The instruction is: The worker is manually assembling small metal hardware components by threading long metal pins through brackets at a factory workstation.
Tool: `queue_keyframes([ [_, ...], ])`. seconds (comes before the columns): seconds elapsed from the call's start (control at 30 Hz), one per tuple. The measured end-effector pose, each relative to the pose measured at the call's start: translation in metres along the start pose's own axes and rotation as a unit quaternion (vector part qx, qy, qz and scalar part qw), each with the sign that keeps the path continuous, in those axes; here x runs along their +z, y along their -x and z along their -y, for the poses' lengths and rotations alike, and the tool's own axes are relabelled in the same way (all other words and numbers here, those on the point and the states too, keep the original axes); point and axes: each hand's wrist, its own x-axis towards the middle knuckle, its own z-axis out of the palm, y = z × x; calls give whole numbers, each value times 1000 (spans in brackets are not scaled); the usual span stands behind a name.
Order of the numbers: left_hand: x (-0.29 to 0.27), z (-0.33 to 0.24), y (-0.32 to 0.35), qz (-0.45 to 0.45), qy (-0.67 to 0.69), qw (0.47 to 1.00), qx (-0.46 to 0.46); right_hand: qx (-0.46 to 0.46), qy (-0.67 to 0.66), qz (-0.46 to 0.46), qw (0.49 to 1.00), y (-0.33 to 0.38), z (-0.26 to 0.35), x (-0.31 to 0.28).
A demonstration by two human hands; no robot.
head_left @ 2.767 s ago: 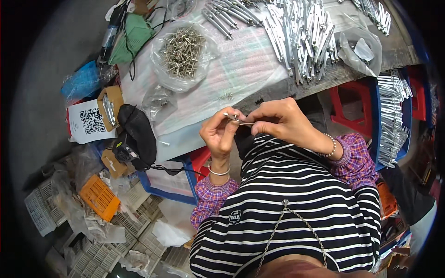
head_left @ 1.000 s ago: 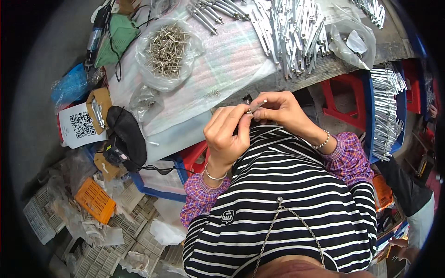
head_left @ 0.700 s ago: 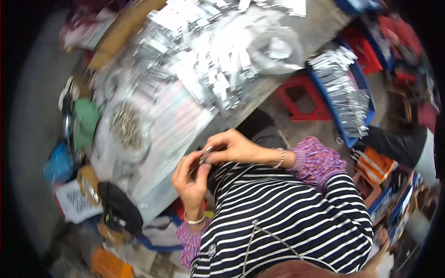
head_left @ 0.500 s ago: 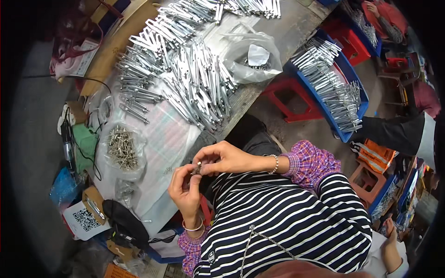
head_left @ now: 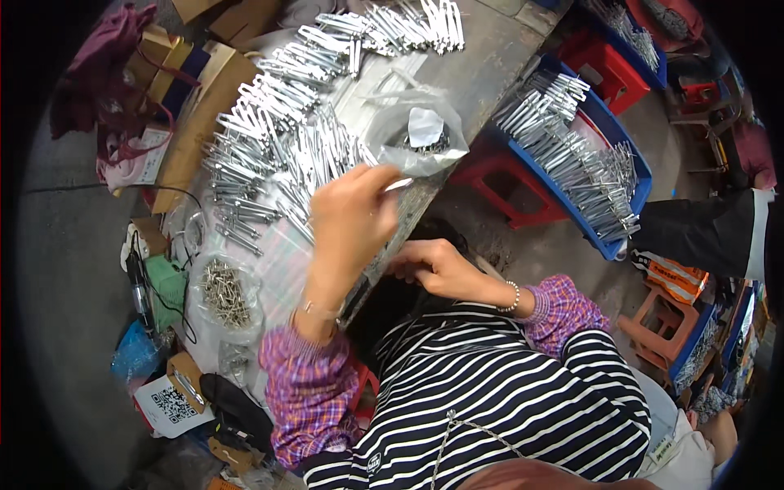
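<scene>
Reaches out over the table [head_left: 482, 49] with the left hand [head_left: 351, 216]. Holds a silver strip [head_left: 398, 185] up at the ends of its fingers, above the near edge of the table and just beside a clear bag [head_left: 451, 153]. Seems to pinch it, with only a short bit poking out past the fingers. Points to the right with its free end, tipped a little up, with its long side lying nearly flat across the view. Cannot tell where the thumb is, because of the blur.

Has the right hand [head_left: 441, 265] lower down, in front of the striped shirt [head_left: 506, 367]. Bends its fingers in toward the left. Cannot tell from here if pinching something or bare, with the fingertips dark and hidden.

Has a big pile of silver rods [head_left: 278, 106] on the table, past the left hand. Has many small pins [head_left: 222, 290] in another bag, to the left. Has a blue bin [head_left: 606, 247] full of more rods to the right, near a red stool [head_left: 514, 192].
</scene>
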Motion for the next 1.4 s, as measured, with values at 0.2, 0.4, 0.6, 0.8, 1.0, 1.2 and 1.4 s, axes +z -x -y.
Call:
queue_keyframes([
  [0.2,75,5,-63,123,-162,974,97,-13,67,9,998,12,-9,-5],
  [0.4,85,16,-57,164,-181,963,111,-24,106,27,994,11,-27,-8],
  [0.6,107,21,-55,17,-183,963,195,46,59,22,997,11,-19,-7],
  [0.8,98,26,-44,-6,-206,964,169,49,69,51,995,11,-25,1],
  [1.0,100,27,-48,32,-180,971,155,22,88,52,995,12,-29,4],
  [1.2,105,28,-55,31,-177,969,168,41,117,52,991,14,-22,2],
  [1.4,109,44,-54,-47,-98,983,149,21,153,48,987,14,-27,2],
])
